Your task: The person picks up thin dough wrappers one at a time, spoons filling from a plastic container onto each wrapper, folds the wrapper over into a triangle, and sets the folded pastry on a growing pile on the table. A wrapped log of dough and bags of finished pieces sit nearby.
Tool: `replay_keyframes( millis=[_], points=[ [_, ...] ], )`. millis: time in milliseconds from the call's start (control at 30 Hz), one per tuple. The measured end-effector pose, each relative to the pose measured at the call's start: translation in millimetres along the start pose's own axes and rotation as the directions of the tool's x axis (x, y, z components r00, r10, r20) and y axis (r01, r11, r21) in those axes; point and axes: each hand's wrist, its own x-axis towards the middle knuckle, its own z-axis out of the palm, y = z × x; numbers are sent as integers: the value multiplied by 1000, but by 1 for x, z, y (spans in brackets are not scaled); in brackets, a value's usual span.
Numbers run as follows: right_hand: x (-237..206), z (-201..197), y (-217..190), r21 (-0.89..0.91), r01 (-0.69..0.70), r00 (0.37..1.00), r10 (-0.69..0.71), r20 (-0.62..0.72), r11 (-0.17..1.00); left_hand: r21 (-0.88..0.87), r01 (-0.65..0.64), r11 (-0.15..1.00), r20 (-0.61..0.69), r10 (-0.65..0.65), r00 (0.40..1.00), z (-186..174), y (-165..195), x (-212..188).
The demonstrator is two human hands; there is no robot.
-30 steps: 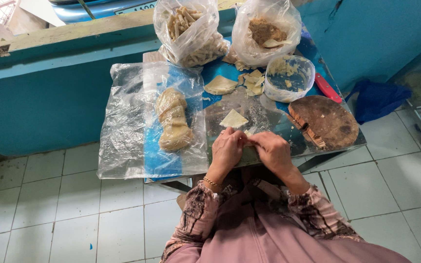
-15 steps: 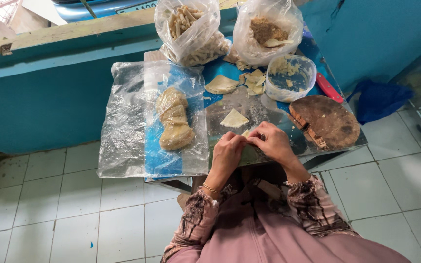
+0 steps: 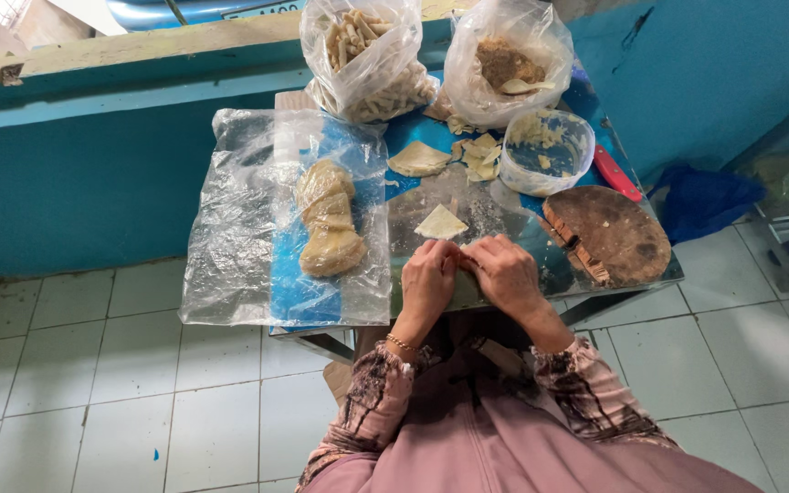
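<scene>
My left hand (image 3: 428,278) and my right hand (image 3: 507,274) are pressed together at the near edge of the small blue table (image 3: 431,137), fingers curled over a thin pale dough wrapper (image 3: 464,285) that shows only as a sliver between them. Just beyond my fingers lies a flat pale dough square (image 3: 439,222) on the floured surface. A lump of wrapped dough (image 3: 328,217) rests under clear plastic sheeting to the left. What is inside the wrapper is hidden by my fingers.
At the back stand a clear bag of rolled pieces (image 3: 369,57) and a bag of brown filling (image 3: 504,62). A plastic tub (image 3: 545,151), several dough scraps (image 3: 420,158), a round wooden board (image 3: 609,235) and a red-handled tool (image 3: 617,173) sit to the right. White tiled floor (image 3: 93,365) surrounds the table.
My hands have drawn a little closer together and lower over the table's near edge, still working the wrapper. The dough square and other items have not moved.
</scene>
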Motion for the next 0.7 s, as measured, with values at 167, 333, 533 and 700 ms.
replay_keyframes(
  millis=[167, 333, 533, 700],
  points=[
    [-2, -1, 16, 107, -70, 988, 54, 146, 992, 1, -172, 985, 78, 171, 982, -8, -3, -15],
    [-10, -4, 14, 146, -399, 904, 361, 230, 905, 53, -169, 984, 104, 162, 981, 0, -1, -20],
    [-19, -10, -9, -10, -41, 997, 40, -64, 999, 123, -48, 991, 138, 31, 990, 5, -2, -5],
    [-16, -14, -7, -93, 20, 999, -23, -32, 995, 76, 6, 997, 93, -13, 996, 6, 2, -4]
  ],
)
